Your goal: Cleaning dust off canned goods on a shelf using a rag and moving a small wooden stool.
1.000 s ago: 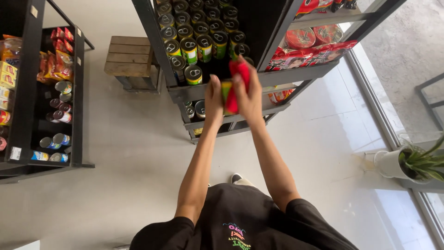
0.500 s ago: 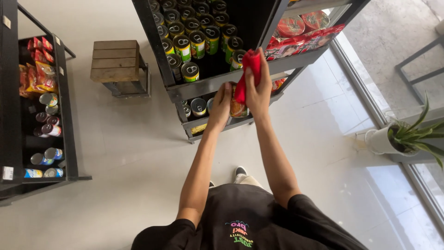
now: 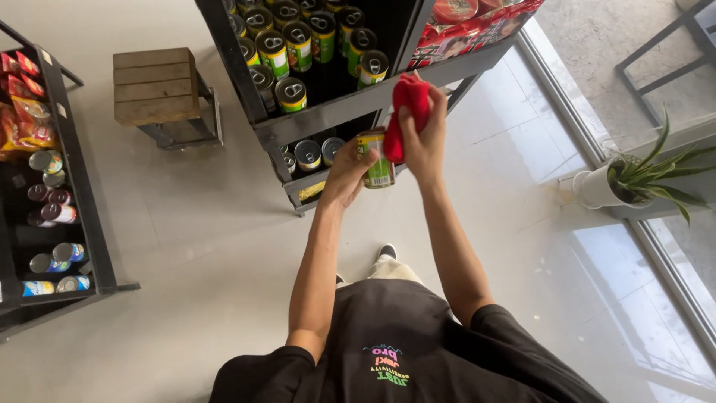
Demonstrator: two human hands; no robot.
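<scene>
Left hand [image 3: 349, 175] fingers wrap a green can [image 3: 377, 160], long axis upright, top toward 12 o'clock. Right hand [image 3: 425, 138] fingers clench a red cloth [image 3: 406, 104] against it.

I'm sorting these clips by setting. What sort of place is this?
Probably a small shop or stockroom. Dark metal shelving holds rows of drink cans, a second rack carries snack packets, and the person's left hand holds a can while the right hand holds a red cloth.

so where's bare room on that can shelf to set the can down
The front edge of the upper shelf is bare between the front can and the red cloth in the right hand. Further back the cans stand packed. The left hand holds the green can.
</scene>
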